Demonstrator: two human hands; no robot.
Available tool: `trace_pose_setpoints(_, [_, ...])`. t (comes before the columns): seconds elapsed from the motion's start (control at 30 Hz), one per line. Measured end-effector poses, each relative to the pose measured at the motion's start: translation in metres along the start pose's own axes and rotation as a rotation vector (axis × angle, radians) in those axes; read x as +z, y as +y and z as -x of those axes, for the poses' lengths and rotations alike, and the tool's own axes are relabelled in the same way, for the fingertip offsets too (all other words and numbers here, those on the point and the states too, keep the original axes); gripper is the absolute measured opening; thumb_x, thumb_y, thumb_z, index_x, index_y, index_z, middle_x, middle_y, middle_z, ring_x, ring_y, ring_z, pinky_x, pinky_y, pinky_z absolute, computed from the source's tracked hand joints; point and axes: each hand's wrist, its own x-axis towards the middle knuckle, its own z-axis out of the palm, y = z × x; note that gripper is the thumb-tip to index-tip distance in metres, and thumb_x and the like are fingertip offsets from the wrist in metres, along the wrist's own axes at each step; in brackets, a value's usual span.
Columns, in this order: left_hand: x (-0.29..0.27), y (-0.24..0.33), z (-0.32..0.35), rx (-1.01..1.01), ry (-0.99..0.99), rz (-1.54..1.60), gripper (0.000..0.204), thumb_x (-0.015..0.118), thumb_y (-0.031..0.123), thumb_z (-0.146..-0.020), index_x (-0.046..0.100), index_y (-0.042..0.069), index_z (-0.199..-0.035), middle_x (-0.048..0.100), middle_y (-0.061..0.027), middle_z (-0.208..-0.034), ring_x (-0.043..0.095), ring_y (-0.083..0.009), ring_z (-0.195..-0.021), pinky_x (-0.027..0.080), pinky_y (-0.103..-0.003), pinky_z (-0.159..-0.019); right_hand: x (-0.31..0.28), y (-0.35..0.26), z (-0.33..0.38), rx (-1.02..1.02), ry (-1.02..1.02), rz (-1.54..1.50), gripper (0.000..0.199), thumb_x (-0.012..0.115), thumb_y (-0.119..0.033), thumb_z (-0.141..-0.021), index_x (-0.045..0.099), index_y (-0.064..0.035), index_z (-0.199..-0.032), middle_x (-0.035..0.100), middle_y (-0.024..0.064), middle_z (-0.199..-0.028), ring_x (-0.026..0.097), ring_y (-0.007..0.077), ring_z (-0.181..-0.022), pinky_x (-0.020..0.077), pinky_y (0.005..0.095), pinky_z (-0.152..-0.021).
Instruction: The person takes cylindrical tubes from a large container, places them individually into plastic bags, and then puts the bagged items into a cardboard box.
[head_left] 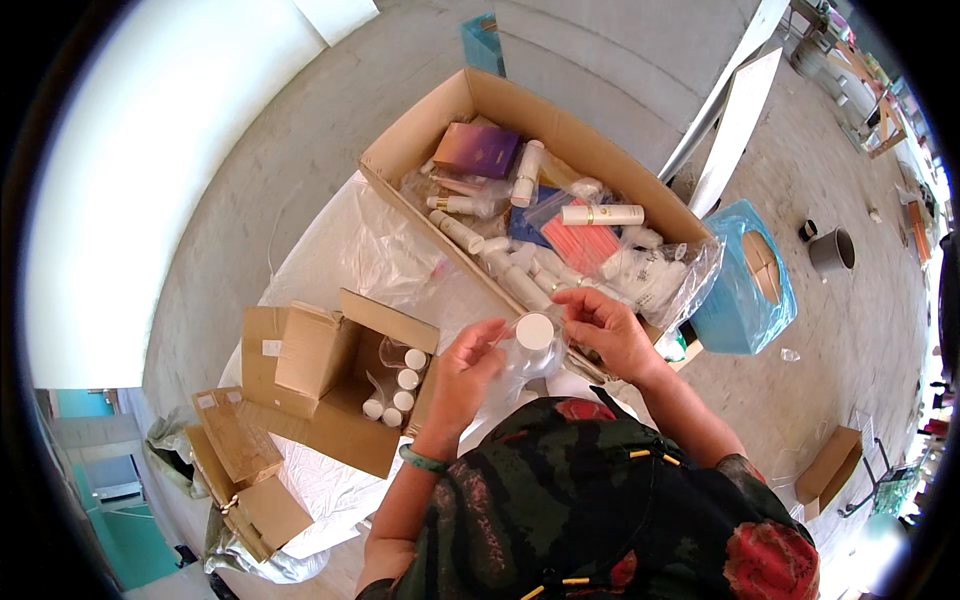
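In front of my chest is a white round-capped container (535, 331), seen from above, with a clear plastic bag (520, 368) around it. My left hand (470, 368) pinches the plastic on the left side, thumb and fingers together. On the other side my right hand (608, 328) has its thumb and forefinger closed on the plastic by the cap. The container's lower body is hidden. Just beyond my hands stands a long cardboard box (412, 205) of white bottles (603, 215), a purple box (477, 150) and a pink packet (582, 245).
Left of me, an open carton (350, 435) holds several white-capped containers (408, 379) on a table with a white cover (320, 250). Another carton (238, 435) sits farther left. Beyond the long box's right end are a blue plastic-wrapped box (715, 300) and a grey bin (831, 252).
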Motion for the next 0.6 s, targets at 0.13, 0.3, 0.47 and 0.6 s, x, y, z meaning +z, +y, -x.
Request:
trace_pose_setpoints(0.13, [0.002,-0.002,0.000,-0.003,0.023,-0.045,0.034,0.049,-0.002,-0.085,0.052,0.000,-0.119,0.061,-0.0071,-0.109,0.050,-0.0057,-0.074,0.042,-0.020,-0.068,-0.008,0.016,-0.009,0.049,-0.026,0.061,0.032,0.056,-0.002,-0.082,0.057,-0.0013,-0.113,0.049,-0.0040,-0.081,0.047,0.0047,-0.073,0.0406,0.0195,-0.067])
trace_pose_setpoints(0.3, [0.008,0.013,-0.006,-0.003,0.088,0.241,0.033,0.050,-0.002,-0.085,0.053,0.001,-0.118,0.062,-0.0066,-0.107,0.050,-0.0059,-0.076,0.041,-0.019,-0.069,-0.022,0.005,-0.021,0.037,-0.064,-0.057,0.028,0.055,-0.007,-0.086,0.058,-0.0011,-0.113,0.054,-0.0032,-0.085,0.050,0.0066,-0.082,0.0415,0.0211,-0.076])
trace_pose_setpoints(0.47, [0.007,0.023,0.004,0.007,0.053,0.452,0.036,0.050,-0.004,-0.085,0.051,0.002,-0.120,0.062,-0.0113,-0.106,0.052,-0.0061,-0.076,0.040,-0.017,-0.067,-0.018,-0.006,-0.023,0.074,-0.236,-0.096,0.036,0.062,-0.017,-0.085,0.055,-0.0012,-0.117,0.053,0.0019,-0.102,0.051,0.0118,-0.099,0.0417,0.0255,-0.086])
trace_pose_setpoints(0.6, [0.003,0.029,0.019,-0.023,-0.007,0.541,0.036,0.049,-0.004,-0.085,0.050,0.002,-0.121,0.062,-0.0131,-0.106,0.053,-0.0079,-0.079,0.041,-0.017,-0.067,-0.011,-0.013,-0.017,-0.042,-0.418,0.093,0.063,0.076,-0.020,-0.071,0.049,-0.0035,-0.125,0.040,0.0100,-0.129,0.042,0.0188,-0.118,0.0398,0.0302,-0.094])
